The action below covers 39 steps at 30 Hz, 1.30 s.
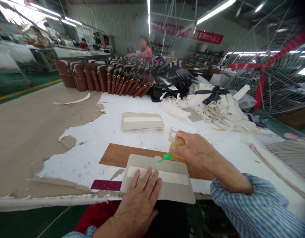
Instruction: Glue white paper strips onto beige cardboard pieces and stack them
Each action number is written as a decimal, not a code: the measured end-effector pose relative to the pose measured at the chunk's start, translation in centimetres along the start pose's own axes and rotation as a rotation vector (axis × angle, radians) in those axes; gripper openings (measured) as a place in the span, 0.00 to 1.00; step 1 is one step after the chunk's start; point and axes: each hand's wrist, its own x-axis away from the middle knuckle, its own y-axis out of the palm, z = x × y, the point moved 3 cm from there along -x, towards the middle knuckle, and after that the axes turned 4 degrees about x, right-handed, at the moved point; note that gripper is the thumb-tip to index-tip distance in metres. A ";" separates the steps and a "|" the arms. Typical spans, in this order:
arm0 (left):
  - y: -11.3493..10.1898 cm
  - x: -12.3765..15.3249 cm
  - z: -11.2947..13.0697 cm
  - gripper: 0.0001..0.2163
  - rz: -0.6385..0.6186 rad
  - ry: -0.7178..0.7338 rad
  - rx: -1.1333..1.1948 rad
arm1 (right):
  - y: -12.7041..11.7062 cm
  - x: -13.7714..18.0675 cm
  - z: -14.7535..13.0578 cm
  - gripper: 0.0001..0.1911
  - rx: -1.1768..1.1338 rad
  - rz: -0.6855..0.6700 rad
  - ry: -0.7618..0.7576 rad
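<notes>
A beige flat panel with a white strip across it lies at the table's near edge, on a brown board. My left hand presses flat on the panel's left part, fingers stretched out over the strip. My right hand is closed around a small amber squeeze bottle. The bottle's green nozzle points down-left and touches the panel's upper edge.
A stack of similar beige panels lies further back. Brown bags stand in a row at the far end, beside black pieces and a heap of cream cut parts. A person in pink works beyond. A wire fan guard stands right.
</notes>
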 end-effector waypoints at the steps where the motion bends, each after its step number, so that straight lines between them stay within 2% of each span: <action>1: -0.1 0.0 0.0 0.34 -0.005 -0.004 -0.001 | 0.0 0.1 0.3 0.09 -0.011 0.001 0.002; 9: -1.1 -0.6 0.4 0.38 -0.117 -0.045 -0.012 | 0.1 0.8 2.7 0.08 -0.046 -0.018 0.034; 20: -1.1 -0.6 0.3 0.38 -0.115 -0.048 -0.025 | 0.1 2.2 6.3 0.06 -0.075 -0.062 0.183; 32: -0.4 -0.4 0.1 0.36 -0.050 -0.028 -0.075 | 0.3 3.4 9.9 0.06 -0.083 -0.038 0.272; 36: -0.3 -0.3 -0.1 0.33 0.002 -0.020 -0.079 | 0.5 3.6 10.3 0.05 -0.118 -0.035 0.286; 39: -0.5 -0.3 -0.2 0.35 0.034 0.001 -0.062 | 0.5 3.5 10.3 0.05 -0.116 -0.042 0.283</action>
